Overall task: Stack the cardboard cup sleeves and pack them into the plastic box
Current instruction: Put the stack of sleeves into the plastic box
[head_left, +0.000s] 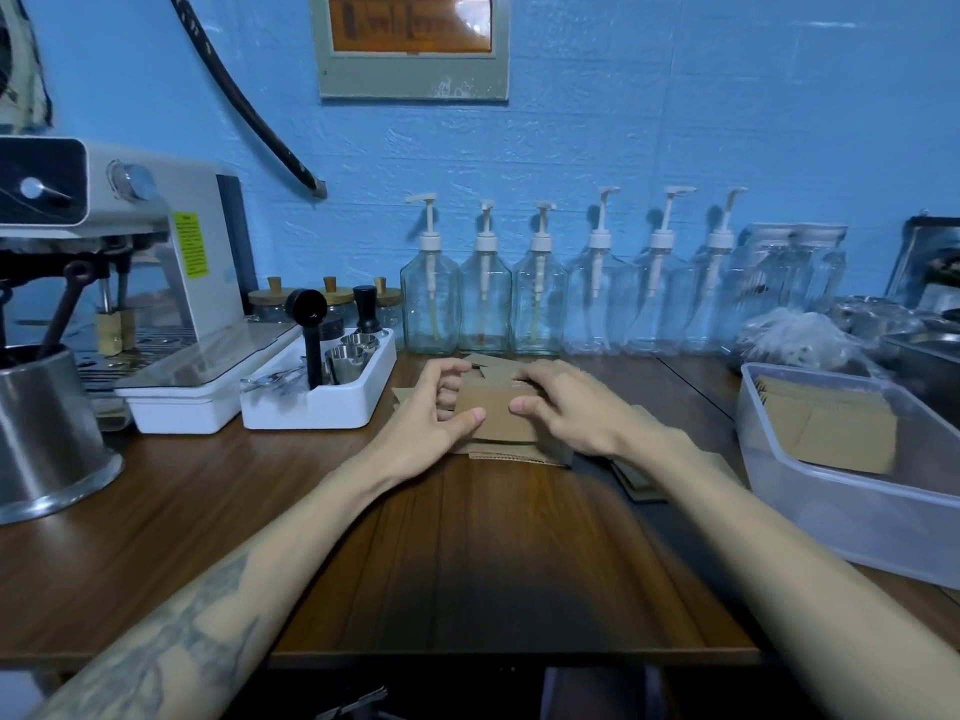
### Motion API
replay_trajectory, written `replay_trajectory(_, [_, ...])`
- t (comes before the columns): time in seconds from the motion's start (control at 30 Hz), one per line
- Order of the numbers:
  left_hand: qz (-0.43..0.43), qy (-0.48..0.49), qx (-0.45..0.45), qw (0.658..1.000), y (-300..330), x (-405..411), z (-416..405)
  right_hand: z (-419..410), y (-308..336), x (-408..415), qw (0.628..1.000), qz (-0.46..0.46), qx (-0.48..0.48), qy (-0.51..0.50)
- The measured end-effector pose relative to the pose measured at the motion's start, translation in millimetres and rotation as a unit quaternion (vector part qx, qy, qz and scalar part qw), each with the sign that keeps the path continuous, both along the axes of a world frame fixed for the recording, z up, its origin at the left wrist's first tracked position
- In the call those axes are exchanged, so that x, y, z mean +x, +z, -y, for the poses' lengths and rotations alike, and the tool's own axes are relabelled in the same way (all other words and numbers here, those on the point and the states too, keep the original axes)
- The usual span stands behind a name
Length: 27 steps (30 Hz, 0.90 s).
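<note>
A small stack of flat brown cardboard cup sleeves [498, 413] lies on the wooden table near its far middle. My left hand [431, 413] grips the stack's left side, thumb on top and fingers curled behind. My right hand [566, 407] holds the right side, thumb on the top sleeve. More loose sleeves [519, 454] lie under and around the stack. The clear plastic box [852, 517] stands at the right with several sleeves [826, 423] lying inside it.
A white tray of barista tools [322, 402] sits left of the sleeves, with an espresso machine [156, 262] and a steel jug [41, 439] beyond. Pump bottles [540, 298] line the blue wall. Dark coasters [636, 483] lie by my right wrist.
</note>
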<state>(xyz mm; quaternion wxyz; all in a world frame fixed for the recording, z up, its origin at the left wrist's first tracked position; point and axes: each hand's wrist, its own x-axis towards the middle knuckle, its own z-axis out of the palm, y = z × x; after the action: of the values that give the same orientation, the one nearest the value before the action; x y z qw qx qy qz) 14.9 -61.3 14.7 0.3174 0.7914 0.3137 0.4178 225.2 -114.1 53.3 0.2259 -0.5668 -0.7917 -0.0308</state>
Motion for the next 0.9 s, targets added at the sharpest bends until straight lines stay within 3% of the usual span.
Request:
replay_trajectory(0.37, [0.01, -0.113, -0.024, 0.993, 25.9, 66.6, 45.3, 98.0, 72.1, 79.5, 0.989, -0.099, 0.027, -0.107])
replay_trajectory(0.7, [-0.005, -0.105, -0.032, 0.994, 28.9, 197.4, 84.1, 177.8, 64.4, 190.9, 0.963, -0.069, -0.031, -0.26])
replay_trajectory(0.9, [-0.048, -0.13, -0.089, 0.986, 21.6, 233.0, 87.6, 166.8, 37.3, 208.8, 0.948, 0.024, -0.117, -0.296])
